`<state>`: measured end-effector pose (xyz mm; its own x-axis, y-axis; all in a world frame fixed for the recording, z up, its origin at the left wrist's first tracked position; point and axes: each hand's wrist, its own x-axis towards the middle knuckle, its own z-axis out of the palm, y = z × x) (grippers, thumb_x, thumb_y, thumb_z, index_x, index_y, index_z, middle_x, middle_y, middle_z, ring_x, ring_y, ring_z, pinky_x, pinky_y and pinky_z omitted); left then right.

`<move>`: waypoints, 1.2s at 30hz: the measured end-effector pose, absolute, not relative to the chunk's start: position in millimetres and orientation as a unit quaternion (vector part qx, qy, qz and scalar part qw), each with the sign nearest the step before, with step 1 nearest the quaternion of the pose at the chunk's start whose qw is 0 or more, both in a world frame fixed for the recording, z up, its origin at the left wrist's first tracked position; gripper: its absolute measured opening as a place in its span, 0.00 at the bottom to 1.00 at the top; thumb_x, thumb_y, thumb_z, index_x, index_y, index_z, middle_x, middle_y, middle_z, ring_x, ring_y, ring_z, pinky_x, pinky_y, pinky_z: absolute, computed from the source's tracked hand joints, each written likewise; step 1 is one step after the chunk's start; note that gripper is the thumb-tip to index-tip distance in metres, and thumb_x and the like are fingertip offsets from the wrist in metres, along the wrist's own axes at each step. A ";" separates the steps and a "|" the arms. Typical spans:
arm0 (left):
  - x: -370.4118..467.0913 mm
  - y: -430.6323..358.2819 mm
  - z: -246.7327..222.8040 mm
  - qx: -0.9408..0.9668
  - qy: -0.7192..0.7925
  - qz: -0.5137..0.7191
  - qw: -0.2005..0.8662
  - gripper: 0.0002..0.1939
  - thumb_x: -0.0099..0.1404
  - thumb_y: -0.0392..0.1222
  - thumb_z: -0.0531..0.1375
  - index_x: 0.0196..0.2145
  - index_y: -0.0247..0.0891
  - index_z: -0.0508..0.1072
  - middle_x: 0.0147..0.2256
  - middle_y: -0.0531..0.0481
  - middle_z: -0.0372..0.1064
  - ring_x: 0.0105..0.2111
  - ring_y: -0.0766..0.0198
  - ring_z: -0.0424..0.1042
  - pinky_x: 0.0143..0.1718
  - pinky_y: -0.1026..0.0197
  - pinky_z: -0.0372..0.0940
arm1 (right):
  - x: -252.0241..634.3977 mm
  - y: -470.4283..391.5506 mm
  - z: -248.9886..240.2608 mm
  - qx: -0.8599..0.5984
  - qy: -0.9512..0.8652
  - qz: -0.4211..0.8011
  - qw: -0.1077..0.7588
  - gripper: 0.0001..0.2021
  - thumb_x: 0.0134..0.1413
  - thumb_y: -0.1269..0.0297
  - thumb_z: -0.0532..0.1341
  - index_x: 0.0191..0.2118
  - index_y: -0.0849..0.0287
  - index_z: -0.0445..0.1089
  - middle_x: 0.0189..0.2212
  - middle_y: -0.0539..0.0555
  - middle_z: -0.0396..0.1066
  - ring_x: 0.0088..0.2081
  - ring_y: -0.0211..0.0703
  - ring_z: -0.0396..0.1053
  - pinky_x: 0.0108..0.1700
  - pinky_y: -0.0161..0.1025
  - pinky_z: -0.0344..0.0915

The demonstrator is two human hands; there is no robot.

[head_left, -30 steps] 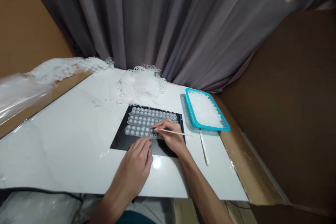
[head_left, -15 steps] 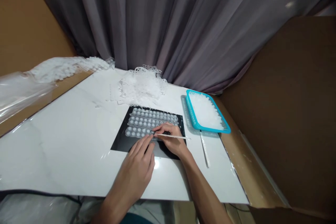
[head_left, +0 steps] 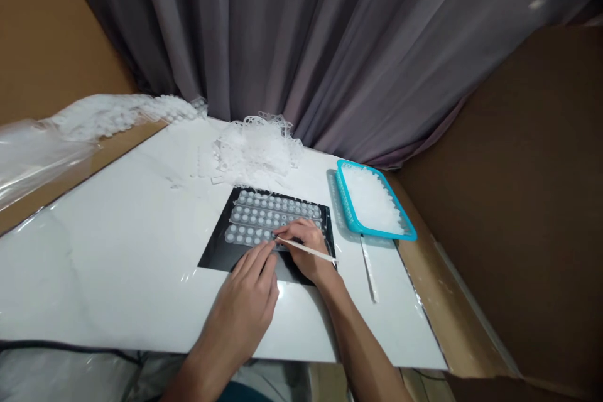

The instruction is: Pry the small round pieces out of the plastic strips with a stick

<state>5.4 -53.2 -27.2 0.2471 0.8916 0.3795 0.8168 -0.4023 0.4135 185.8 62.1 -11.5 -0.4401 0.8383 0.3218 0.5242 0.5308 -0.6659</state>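
On a black mat lie translucent strips with rows of round white pieces. My left hand rests flat with its fingers stretched forward, the tips touching the near edge of the nearest strip. Just right of those fingertips, my right hand is closed in a pinch on a thin white strip, which sticks out to the right across the hand. Its fingers cover part of the nearest row. What the pinched tip touches is too small to tell.
A turquoise basket full of white pieces stands at the right, with another thin white stick before it. Behind the mat is a pile of white perforated scraps. Clear plastic lies at the left, and a grey curtain hangs behind.
The outer end of the thin white strip in my right hand has swung downward, toward me. My left hand has hardly moved, and the view has shifted slightly.
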 end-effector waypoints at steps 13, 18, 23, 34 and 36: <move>6.9 -53.5 -34.2 0.773 0.554 0.302 0.064 0.23 0.78 0.38 0.54 0.68 0.39 0.68 0.70 0.42 0.67 0.71 0.50 0.66 0.70 0.42 0.67 | 173.7 67.2 -13.4 -0.460 -0.627 0.422 0.466 0.16 0.63 0.59 0.73 0.27 0.53 0.71 0.37 0.56 0.86 0.43 0.54 0.84 0.47 0.47 0.76; 6.8 -54.2 -32.4 0.774 0.552 0.305 0.059 0.22 0.77 0.38 0.55 0.66 0.40 0.70 0.71 0.43 0.66 0.72 0.49 0.65 0.70 0.42 0.68 | 178.5 71.0 -16.9 -0.456 -0.672 0.384 0.440 0.10 0.62 0.60 0.73 0.29 0.53 0.78 0.44 0.58 0.86 0.48 0.56 0.84 0.53 0.51 0.76; 6.4 -53.6 -33.0 0.779 0.545 0.310 0.034 0.24 0.77 0.37 0.55 0.68 0.38 0.69 0.70 0.40 0.68 0.71 0.49 0.67 0.69 0.42 0.70 | 175.6 70.9 -18.6 -0.479 -0.689 0.345 0.421 0.07 0.59 0.66 0.73 0.29 0.53 0.80 0.44 0.57 0.86 0.47 0.57 0.84 0.53 0.52 0.74; 4.5 -49.5 -41.8 0.789 0.530 0.310 0.008 0.21 0.75 0.36 0.55 0.63 0.36 0.73 0.68 0.40 0.71 0.69 0.50 0.69 0.68 0.43 0.71 | 165.0 73.8 -15.2 -0.516 -0.735 0.245 0.366 0.10 0.59 0.71 0.70 0.28 0.52 0.78 0.41 0.53 0.87 0.44 0.54 0.83 0.52 0.49 0.72; 5.1 -49.4 -43.2 0.786 0.531 0.316 0.015 0.20 0.76 0.36 0.55 0.62 0.38 0.74 0.68 0.41 0.71 0.70 0.50 0.69 0.68 0.43 0.71 | 163.2 74.7 -15.0 -0.515 -0.737 0.242 0.365 0.10 0.58 0.72 0.70 0.28 0.51 0.79 0.40 0.52 0.87 0.44 0.55 0.83 0.52 0.50 0.72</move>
